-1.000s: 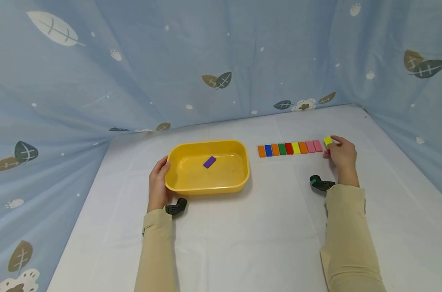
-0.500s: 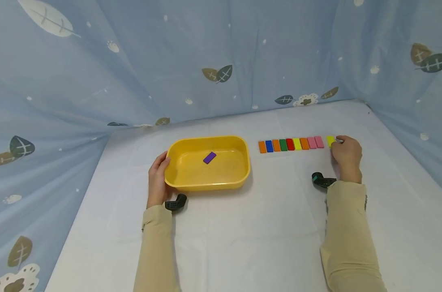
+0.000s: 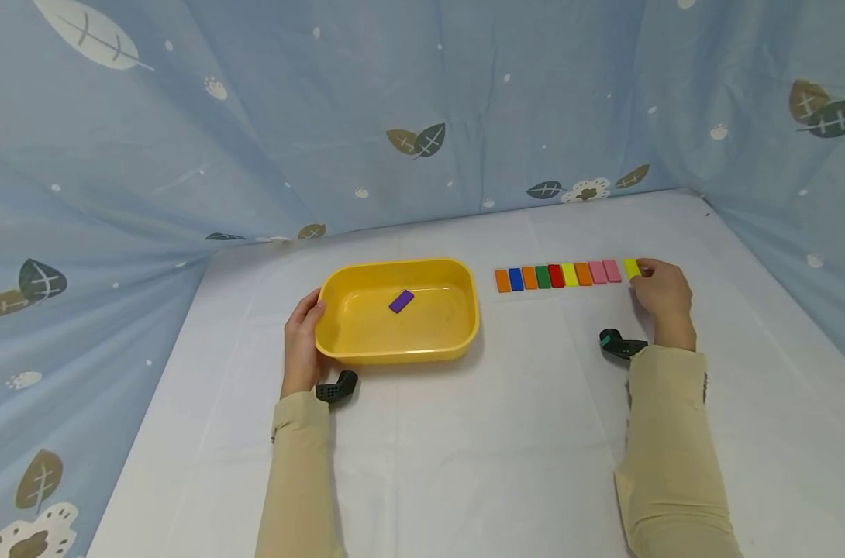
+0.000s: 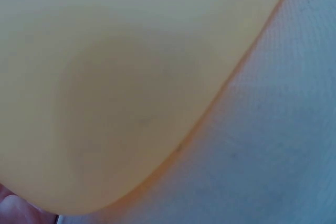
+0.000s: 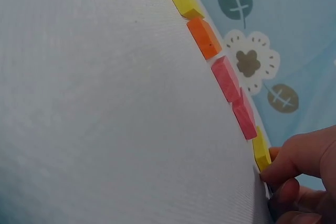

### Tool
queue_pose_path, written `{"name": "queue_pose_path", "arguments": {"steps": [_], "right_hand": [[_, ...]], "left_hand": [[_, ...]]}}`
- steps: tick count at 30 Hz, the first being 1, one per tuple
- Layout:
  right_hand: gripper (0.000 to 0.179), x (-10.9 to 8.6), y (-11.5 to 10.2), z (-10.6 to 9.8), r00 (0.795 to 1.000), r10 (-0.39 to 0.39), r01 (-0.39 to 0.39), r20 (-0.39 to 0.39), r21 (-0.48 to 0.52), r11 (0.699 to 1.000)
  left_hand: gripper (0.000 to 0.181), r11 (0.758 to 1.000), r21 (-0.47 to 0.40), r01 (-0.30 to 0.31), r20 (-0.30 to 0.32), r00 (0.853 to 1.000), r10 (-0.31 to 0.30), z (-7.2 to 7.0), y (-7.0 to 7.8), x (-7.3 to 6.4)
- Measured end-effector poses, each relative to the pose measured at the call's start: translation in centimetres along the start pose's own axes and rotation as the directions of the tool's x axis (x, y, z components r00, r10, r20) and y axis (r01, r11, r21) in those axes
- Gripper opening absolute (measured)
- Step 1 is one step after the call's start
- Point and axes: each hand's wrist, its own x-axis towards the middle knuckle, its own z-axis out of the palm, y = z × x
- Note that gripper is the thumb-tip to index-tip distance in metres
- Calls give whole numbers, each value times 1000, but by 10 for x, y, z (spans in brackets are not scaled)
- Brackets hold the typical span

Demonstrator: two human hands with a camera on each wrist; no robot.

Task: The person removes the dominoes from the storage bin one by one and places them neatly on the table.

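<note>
My left hand (image 3: 301, 341) holds the left end of a yellow plastic basin (image 3: 394, 357), thumb at the rim. Inside the basin lies one purple block (image 3: 401, 301). In the left wrist view the basin's wall (image 4: 131, 103) fills most of the picture. At the right, my right hand (image 3: 663, 294) pinches a yellow block (image 3: 631, 268) between thumb and finger, down at the table. That block (image 5: 261, 149) stands just past the end of a row of flat coloured blocks, a small gap from the last pink block (image 3: 612, 270).
The row runs leftward through pink, orange, yellow, red, green and blue to an orange block (image 3: 502, 280) near the basin. A white cloth (image 3: 506, 434) covers the table. Blue leaf-patterned fabric (image 3: 290, 116) hangs behind. Black wrist devices (image 3: 619, 344) sit at both wrists.
The yellow block in my right hand has gone from tilted to lying in line with the row. My left hand stays on the basin, and the view has shifted slightly.
</note>
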Motion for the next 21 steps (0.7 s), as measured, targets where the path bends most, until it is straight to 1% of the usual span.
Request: {"name": "queue_pose_path", "arguments": {"steps": [4,11,13,15,21], "right_hand": [[48,0,1,2,1000,-9,9,0,3,1000],[49,1,1,2,1000,-14,14,1,-12,1000],[49,1,0,3,1000,-10,10,0,-17,1000],[50,2,0,3,1000,-2,2,-3,-17,1000],[51,3,-1,3,1000,4,-4,2,-8,1000]], "left_hand": [[41,1000,-14,4,2,1000,-4,-1,-2,1],[41,1000,-24,0,-21,1000,-1,-6,-15,9],[41,1000,-19,-4,-24,1000,4,-6,-17,10],[41,1000,-18,-6,-21,1000,5,-6,-15,9],[40,1000,3,-1,-7,1000,1,0,-1,1]]}}
